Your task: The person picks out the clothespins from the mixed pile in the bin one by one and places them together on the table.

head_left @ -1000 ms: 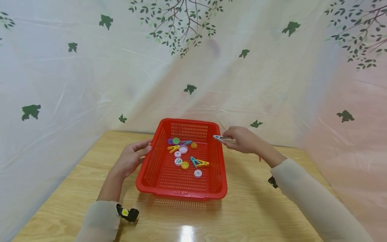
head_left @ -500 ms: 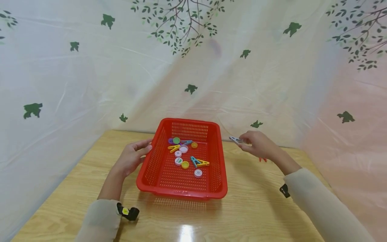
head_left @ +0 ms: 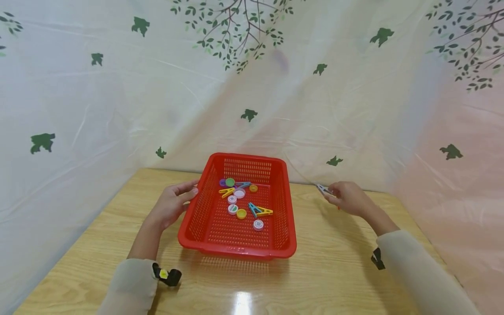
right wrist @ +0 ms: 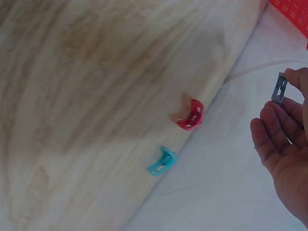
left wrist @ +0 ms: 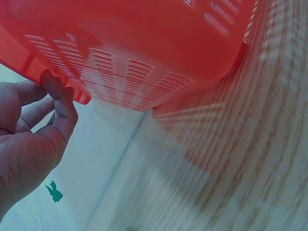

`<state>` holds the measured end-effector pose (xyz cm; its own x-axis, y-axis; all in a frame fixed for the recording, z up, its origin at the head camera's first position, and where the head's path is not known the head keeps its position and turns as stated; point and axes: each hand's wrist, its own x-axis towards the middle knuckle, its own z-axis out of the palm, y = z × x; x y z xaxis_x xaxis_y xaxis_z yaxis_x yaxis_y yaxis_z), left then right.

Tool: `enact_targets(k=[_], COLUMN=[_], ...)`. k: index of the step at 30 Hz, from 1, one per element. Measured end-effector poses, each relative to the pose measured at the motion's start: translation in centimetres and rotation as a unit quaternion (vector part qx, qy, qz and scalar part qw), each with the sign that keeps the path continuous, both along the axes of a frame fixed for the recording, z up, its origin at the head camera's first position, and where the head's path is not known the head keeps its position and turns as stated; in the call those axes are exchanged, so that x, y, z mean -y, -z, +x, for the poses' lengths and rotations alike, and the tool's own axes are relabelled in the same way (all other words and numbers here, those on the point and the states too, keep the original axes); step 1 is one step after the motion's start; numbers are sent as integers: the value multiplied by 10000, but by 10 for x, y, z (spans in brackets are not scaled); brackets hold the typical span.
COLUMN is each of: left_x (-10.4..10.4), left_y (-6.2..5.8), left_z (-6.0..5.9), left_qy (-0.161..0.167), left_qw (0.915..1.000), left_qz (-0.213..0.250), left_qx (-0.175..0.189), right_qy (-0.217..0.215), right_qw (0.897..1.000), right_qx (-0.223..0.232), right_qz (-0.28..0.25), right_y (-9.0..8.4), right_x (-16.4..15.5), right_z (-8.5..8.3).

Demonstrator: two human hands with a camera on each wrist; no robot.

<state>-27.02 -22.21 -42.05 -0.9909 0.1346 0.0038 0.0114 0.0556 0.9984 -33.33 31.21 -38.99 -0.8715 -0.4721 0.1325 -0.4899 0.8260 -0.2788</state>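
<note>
Right hand (head_left: 348, 197) pinching grey clip (head_left: 323, 189), frame right; left hand (head_left: 173, 204) relaxed against red basket (head_left: 236, 251). Best lowered gently onto desk (head_left: 327, 271).

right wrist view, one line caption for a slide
Right hand pinching a grey plastic clothespin above red and teal clips.

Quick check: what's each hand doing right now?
Left hand: open, fingers resting on the red basket rim.
Right hand: pinching a grey clothespin.
</note>
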Motion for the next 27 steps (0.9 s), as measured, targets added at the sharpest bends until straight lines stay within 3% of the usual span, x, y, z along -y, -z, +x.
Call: enact_targets(k=[7, 17, 27], left_x=[1, -1, 1], left_y=[0, -1, -2], left_z=[-1, -2, -1], left_qy=[-25, 39, 29], left_qw=[10000, 10000, 10000], left_qz=[7, 14, 39], left_qx=[39, -5, -25], right_qy=[324, 789, 720], right_qw=[9992, 9958, 9961], right_qx=[-200, 262, 321], right_qz=[113, 378, 385], right_y=[21, 35, 38], right_x=[-9, -4, 0], right_z=[-7, -9, -9])
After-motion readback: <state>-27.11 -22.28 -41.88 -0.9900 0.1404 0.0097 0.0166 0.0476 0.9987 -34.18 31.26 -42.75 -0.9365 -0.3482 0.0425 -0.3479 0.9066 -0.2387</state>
